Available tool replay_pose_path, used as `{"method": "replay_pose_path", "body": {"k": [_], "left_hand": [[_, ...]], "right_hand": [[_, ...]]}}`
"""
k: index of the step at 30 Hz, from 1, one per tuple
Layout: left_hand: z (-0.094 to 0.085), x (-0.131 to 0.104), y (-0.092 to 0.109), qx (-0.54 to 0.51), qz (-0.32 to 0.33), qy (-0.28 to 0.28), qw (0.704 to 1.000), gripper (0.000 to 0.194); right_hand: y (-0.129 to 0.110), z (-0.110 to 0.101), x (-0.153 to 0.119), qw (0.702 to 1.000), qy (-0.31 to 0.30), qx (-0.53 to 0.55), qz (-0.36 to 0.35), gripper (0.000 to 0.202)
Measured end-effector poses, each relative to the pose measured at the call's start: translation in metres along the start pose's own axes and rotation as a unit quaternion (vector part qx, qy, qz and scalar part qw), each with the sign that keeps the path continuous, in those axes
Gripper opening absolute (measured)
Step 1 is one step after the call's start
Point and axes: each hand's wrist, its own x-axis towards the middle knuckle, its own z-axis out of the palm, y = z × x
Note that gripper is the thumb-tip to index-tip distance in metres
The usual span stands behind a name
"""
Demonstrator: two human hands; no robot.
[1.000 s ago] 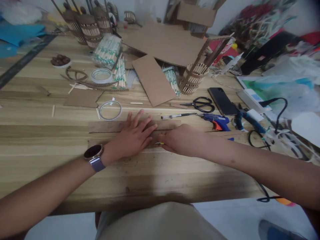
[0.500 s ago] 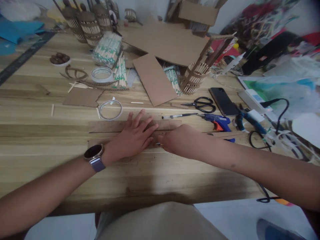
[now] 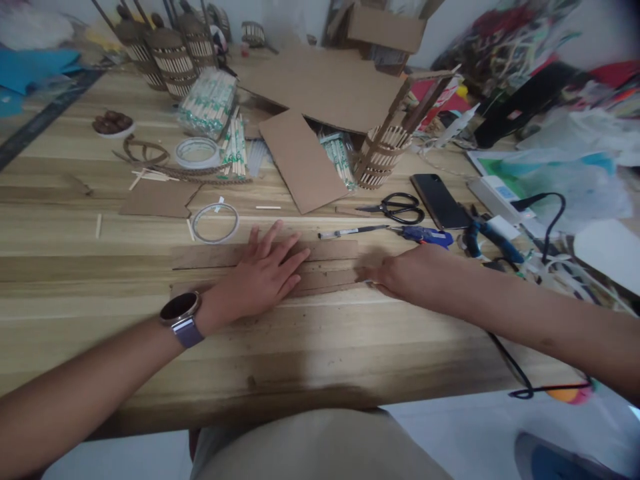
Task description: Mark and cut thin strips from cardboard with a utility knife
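There goes my right hand (image 3: pixel 400 272), shifted rightward, pinching a mostly hidden slim tool (image 3: pixel 369 283) at the near cardboard strip's right end; my left hand (image 3: pixel 267 273) lies spread over the near cardboard strip (image 3: pixel 327 283) and far strip (image 3: pixel 333 251), likely pinning both.

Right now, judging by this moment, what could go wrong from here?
Two risks stand out. The near cardboard strip lies partly under the left hand, with the right hand at its right end; that end might shift or lift if not pressed firmly. Also, the blue glue gun lies just beyond the right hand, so a forward move could knock it into the pen by its nozzle.
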Motion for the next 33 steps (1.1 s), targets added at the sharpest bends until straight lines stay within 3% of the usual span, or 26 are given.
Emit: {"method": "replay_pose_path", "body": {"k": [4, 9, 15, 19, 24, 27, 33], "left_hand": [[0.001, 0.0, 0.0, 0.003, -0.007, 0.005, 1.0, 0.043], [0.003, 0.0, 0.0, -0.001, -0.021, 0.016, 1.0, 0.043], [0.003, 0.0, -0.005, -0.01, -0.025, 0.033, 0.999, 0.043], [0.001, -0.002, -0.008, 0.001, -0.036, 0.042, 0.998, 0.042], [-0.005, -0.008, -0.015, 0.028, -0.04, 0.027, 0.998, 0.044], [-0.007, -0.007, -0.021, 0.037, -0.047, 0.026, 0.998, 0.045], [-0.003, -0.004, -0.017, 0.029, -0.029, 0.014, 0.999, 0.046]], "right_hand": [[0.008, -0.009, -0.004, 1.0, -0.03, 0.0, -0.01, 0.034], [0.005, 0.003, -0.002, 0.999, -0.027, 0.041, 0.002, 0.05], [0.003, 0.005, -0.006, 0.999, -0.03, 0.021, 0.028, 0.039], [0.013, 0.002, -0.016, 0.997, -0.039, -0.001, 0.063, 0.031], [0.026, 0.006, -0.019, 0.997, -0.015, 0.004, 0.076, 0.04], [0.011, -0.004, -0.008, 0.999, 0.016, 0.025, 0.041, 0.04], [-0.043, -0.022, 0.031, 0.996, 0.038, 0.037, -0.07, 0.027]]}}
